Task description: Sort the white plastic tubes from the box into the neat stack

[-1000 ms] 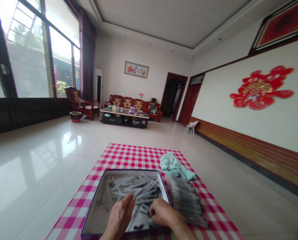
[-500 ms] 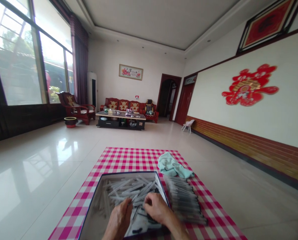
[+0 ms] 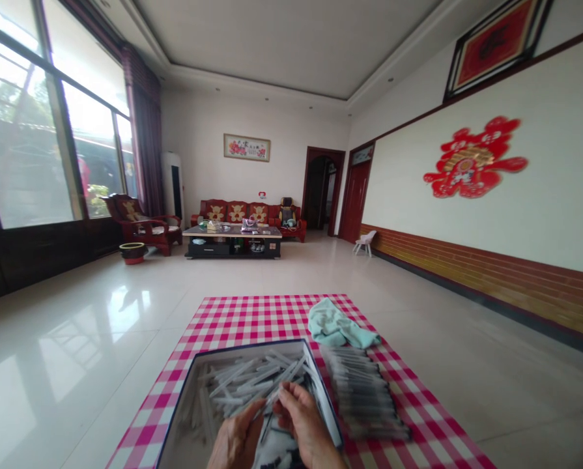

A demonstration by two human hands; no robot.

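The single head-worn view looks forward and slightly down across the tabletop, close above the left hand and right hand. Its wide span takes in the window at left, the wall at right and the far sofa.

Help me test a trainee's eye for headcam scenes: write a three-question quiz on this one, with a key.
1. True or false: the left hand and right hand are both over the shallow box.
2. What lies on the tablecloth just beyond the row of pen-like sticks?
3. The tablecloth's pattern is: A) striped, B) dotted, C) checked.

Key: 1 true; 2 a crumpled mint-green cloth; 3 C.
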